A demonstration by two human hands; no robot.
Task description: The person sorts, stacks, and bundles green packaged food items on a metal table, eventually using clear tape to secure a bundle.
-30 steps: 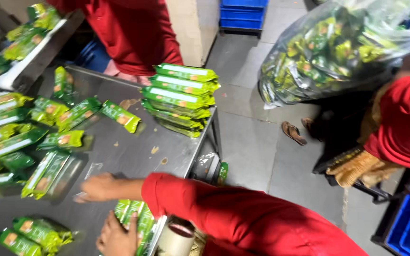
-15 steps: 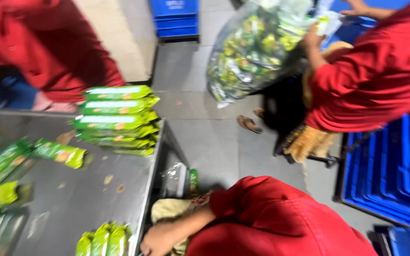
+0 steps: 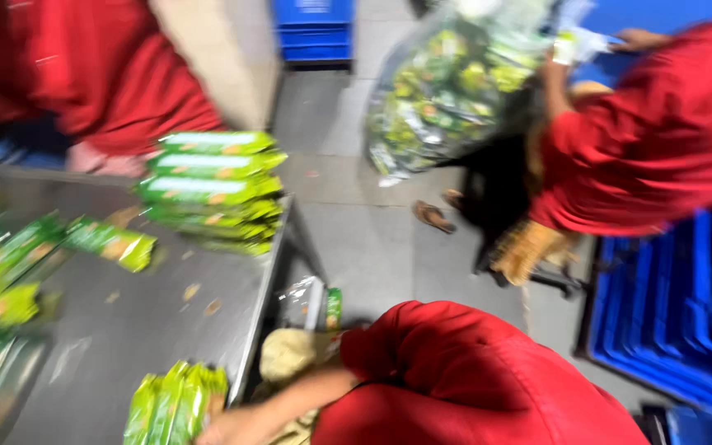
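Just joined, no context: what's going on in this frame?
A person in a red sleeve reaches across to a steel table, one hand on a bundle of green packets at its near edge. Which hand it is cannot be told, and the other is out of view. A stack of packets sits at the far corner, with loose ones to the left. Nearby, a co-worker in red holds up a clear bag of packets above blue crates. The frame is blurred.
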